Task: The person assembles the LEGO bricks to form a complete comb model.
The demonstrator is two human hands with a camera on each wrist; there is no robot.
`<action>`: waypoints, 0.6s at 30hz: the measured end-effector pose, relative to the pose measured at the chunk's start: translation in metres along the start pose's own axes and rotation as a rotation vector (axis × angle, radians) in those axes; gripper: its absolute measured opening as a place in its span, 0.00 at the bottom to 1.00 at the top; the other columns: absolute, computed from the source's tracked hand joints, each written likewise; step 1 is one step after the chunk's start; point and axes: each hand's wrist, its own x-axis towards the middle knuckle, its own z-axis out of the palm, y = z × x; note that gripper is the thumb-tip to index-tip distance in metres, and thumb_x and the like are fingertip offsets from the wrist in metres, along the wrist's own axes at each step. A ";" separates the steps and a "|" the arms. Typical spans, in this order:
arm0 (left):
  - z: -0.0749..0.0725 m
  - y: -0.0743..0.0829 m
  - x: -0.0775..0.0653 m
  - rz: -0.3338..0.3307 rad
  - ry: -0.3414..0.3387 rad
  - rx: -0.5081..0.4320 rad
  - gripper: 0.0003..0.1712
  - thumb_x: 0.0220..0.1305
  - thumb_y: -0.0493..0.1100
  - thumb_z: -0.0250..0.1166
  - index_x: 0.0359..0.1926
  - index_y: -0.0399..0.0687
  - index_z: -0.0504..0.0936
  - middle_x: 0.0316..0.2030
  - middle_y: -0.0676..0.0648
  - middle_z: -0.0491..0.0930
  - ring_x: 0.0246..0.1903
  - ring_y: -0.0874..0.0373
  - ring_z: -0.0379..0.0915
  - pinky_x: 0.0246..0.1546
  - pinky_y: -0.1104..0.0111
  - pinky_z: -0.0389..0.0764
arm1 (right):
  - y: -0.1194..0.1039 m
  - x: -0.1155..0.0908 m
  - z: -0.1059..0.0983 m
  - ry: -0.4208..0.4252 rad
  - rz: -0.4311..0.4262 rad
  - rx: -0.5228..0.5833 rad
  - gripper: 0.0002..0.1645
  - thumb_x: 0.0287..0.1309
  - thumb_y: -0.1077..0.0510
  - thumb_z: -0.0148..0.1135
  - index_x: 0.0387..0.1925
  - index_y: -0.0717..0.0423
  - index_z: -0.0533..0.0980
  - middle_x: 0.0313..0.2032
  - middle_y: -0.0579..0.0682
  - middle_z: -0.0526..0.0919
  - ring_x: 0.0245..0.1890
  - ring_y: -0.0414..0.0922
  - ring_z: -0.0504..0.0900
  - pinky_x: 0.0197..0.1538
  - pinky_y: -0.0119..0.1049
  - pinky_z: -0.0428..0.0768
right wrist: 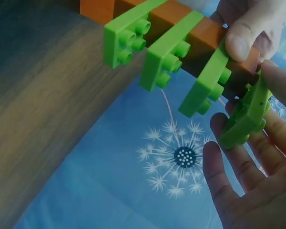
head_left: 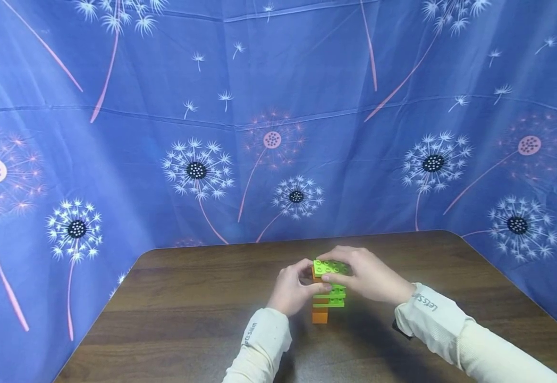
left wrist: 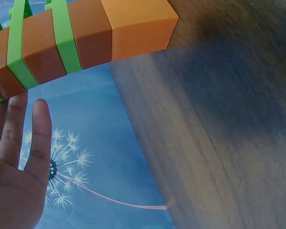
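Note:
A tower of orange blocks (head_left: 320, 317) and flat green bricks stands upright on the table, the green bricks jutting out to the right. My left hand (head_left: 292, 287) grips the tower near its top, with its thumb (right wrist: 240, 45) pressed on the upper part in the right wrist view. My right hand (head_left: 369, 274) pinches the topmost green brick (head_left: 323, 267) between thumb and fingers. In the right wrist view that top brick (right wrist: 255, 112) sits at a slant to the lower green bricks (right wrist: 169, 59). Studs show on the jutting ends.
The brown wooden table (head_left: 187, 319) extends around the tower, its far edge meeting a blue curtain (head_left: 336, 159) printed with dandelions. A dark band (head_left: 401, 330) shows under the right sleeve cuff.

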 end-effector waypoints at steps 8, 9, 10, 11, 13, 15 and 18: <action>-0.001 -0.003 0.002 -0.010 0.005 0.050 0.16 0.51 0.43 0.81 0.40 0.46 0.86 0.35 0.50 0.89 0.34 0.60 0.85 0.38 0.68 0.82 | -0.003 0.009 -0.009 -0.058 0.018 -0.044 0.22 0.58 0.49 0.73 0.52 0.55 0.84 0.45 0.47 0.89 0.43 0.45 0.86 0.48 0.46 0.82; -0.001 -0.003 0.002 -0.009 0.006 0.056 0.16 0.51 0.43 0.81 0.40 0.46 0.86 0.35 0.50 0.89 0.34 0.60 0.85 0.38 0.68 0.82 | -0.003 0.010 -0.010 -0.063 0.021 -0.048 0.22 0.57 0.50 0.73 0.52 0.55 0.85 0.44 0.47 0.89 0.42 0.45 0.86 0.47 0.46 0.82; -0.001 -0.002 0.003 -0.017 0.006 0.061 0.16 0.51 0.44 0.81 0.40 0.46 0.86 0.35 0.51 0.89 0.35 0.59 0.85 0.39 0.68 0.82 | -0.003 0.010 -0.011 -0.066 0.023 -0.056 0.23 0.57 0.50 0.74 0.52 0.55 0.85 0.44 0.47 0.89 0.42 0.44 0.87 0.47 0.46 0.82; -0.001 -0.002 0.003 -0.018 0.005 0.061 0.17 0.51 0.44 0.81 0.41 0.46 0.86 0.36 0.51 0.89 0.35 0.59 0.86 0.39 0.67 0.82 | -0.004 0.010 -0.012 -0.072 0.029 -0.061 0.23 0.56 0.50 0.74 0.52 0.54 0.85 0.44 0.47 0.89 0.41 0.44 0.87 0.46 0.45 0.82; 0.000 -0.002 0.003 -0.019 0.002 0.061 0.17 0.51 0.44 0.81 0.41 0.46 0.86 0.36 0.50 0.89 0.37 0.57 0.86 0.40 0.67 0.82 | -0.005 0.011 -0.013 -0.083 0.050 -0.066 0.23 0.55 0.50 0.75 0.52 0.54 0.85 0.44 0.48 0.89 0.41 0.44 0.87 0.46 0.45 0.83; 0.000 -0.002 0.002 -0.019 0.002 0.059 0.18 0.51 0.44 0.81 0.41 0.46 0.86 0.37 0.49 0.89 0.37 0.56 0.86 0.40 0.66 0.82 | -0.006 0.012 -0.013 -0.090 0.069 -0.068 0.23 0.54 0.50 0.76 0.52 0.53 0.85 0.44 0.48 0.89 0.41 0.43 0.87 0.45 0.43 0.83; 0.000 -0.002 0.003 -0.017 0.003 0.055 0.18 0.50 0.44 0.81 0.41 0.46 0.86 0.37 0.49 0.89 0.38 0.55 0.87 0.41 0.66 0.82 | -0.007 0.012 -0.014 -0.092 0.082 -0.085 0.24 0.54 0.49 0.76 0.51 0.52 0.86 0.43 0.48 0.90 0.40 0.42 0.87 0.43 0.40 0.83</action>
